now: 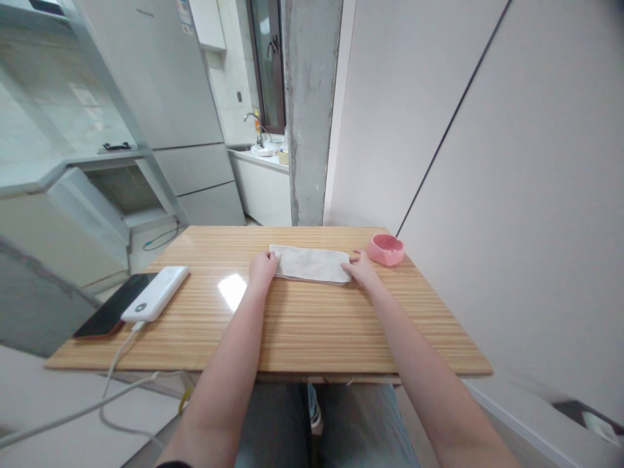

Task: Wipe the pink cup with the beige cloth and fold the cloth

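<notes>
A white folded cloth [312,264] forms a long flat strip across the far half of the wooden table [322,331]. My left hand [263,268] is closed on the strip's left end, with thumb and fingers pinching the edge. At the other end, my right hand [359,268] has its thumb lying on the cloth near the corner and its fingers a little apart behind the edge. Whether the right fingers grip the fabric underneath is hidden. Just beyond the right hand sits a pink faceted bowl [385,249], apart from the cloth.
At the table's left lies a white power bank [156,294] with a cable [114,364] hanging over the front edge. It partly covers a dark flat tablet-like device [114,305]. A pale wall [487,195] borders the right side. Behind stand a fridge [160,84] and a sink counter [263,179].
</notes>
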`<action>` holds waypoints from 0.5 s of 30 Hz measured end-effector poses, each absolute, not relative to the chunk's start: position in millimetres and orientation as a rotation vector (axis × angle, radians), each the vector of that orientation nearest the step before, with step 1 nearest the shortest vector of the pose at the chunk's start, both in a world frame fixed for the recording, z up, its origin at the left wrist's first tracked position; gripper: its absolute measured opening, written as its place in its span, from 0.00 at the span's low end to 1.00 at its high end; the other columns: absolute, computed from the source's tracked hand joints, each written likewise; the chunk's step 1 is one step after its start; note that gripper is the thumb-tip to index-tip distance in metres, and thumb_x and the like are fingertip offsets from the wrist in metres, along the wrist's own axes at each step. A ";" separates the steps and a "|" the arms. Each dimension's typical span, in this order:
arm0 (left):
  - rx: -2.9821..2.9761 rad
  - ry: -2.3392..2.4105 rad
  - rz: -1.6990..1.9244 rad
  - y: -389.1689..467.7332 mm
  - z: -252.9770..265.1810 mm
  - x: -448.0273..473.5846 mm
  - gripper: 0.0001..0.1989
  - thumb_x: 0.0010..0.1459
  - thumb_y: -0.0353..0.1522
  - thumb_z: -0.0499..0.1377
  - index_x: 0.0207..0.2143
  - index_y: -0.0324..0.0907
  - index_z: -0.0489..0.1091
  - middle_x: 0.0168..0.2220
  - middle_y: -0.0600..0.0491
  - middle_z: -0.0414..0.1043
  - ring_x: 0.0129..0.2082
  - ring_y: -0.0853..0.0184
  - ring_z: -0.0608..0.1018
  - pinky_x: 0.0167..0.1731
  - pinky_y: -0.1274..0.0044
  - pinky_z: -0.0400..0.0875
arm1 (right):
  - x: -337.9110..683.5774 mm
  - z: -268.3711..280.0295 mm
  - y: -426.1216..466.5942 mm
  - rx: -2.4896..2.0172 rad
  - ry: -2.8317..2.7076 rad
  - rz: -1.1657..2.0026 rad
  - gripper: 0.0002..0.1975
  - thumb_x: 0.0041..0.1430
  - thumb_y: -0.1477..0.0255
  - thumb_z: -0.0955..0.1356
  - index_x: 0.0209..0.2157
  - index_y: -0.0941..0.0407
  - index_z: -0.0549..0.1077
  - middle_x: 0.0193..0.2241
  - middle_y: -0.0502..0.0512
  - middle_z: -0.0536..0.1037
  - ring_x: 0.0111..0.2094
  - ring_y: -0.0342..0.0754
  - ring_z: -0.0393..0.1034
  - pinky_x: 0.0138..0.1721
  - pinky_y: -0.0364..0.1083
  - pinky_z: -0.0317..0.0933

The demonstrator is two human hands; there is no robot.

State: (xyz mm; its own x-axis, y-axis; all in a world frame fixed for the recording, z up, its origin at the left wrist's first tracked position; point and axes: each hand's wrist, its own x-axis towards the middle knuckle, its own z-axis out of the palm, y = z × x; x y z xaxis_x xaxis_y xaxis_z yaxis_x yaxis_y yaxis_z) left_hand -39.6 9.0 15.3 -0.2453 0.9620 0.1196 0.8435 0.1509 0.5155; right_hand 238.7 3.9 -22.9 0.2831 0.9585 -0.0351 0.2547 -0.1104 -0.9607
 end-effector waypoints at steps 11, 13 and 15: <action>1.848 2.176 0.769 11.6 14.7 -40.3 0.21 0.61 0.34 0.46 0.30 0.35 0.77 0.33 0.41 0.77 0.34 0.62 0.77 0.32 0.76 0.63 | 242.9 -9.3 -0.9 -1.534 -1.314 0.833 0.24 0.45 0.79 0.66 0.48 0.57 0.67 0.40 0.56 0.74 0.35 0.45 0.71 0.37 0.44 0.66; 1.881 2.201 0.716 10.4 14.8 -40.0 0.20 0.61 0.34 0.47 0.31 0.36 0.77 0.34 0.41 0.77 0.36 0.61 0.77 0.33 0.76 0.64 | 246.0 -13.1 0.9 -1.648 -1.428 0.616 0.22 0.43 0.81 0.65 0.44 0.59 0.70 0.39 0.56 0.75 0.37 0.46 0.70 0.40 0.45 0.65; 1.902 2.223 0.604 8.6 14.4 -39.6 0.17 0.60 0.33 0.48 0.33 0.37 0.76 0.36 0.42 0.77 0.37 0.61 0.77 0.35 0.76 0.66 | 247.9 -17.7 1.4 -1.726 -1.592 0.510 0.21 0.42 0.82 0.64 0.41 0.59 0.73 0.37 0.56 0.75 0.38 0.47 0.69 0.43 0.46 0.63</action>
State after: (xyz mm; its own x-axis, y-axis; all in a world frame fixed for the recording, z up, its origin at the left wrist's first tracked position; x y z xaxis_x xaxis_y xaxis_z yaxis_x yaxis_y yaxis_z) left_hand -39.6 8.6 14.4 -0.1824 0.9729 0.1419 0.9109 0.1129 0.3968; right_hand 247.9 1.4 -17.7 0.1583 0.9706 0.1814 0.6848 0.0244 -0.7283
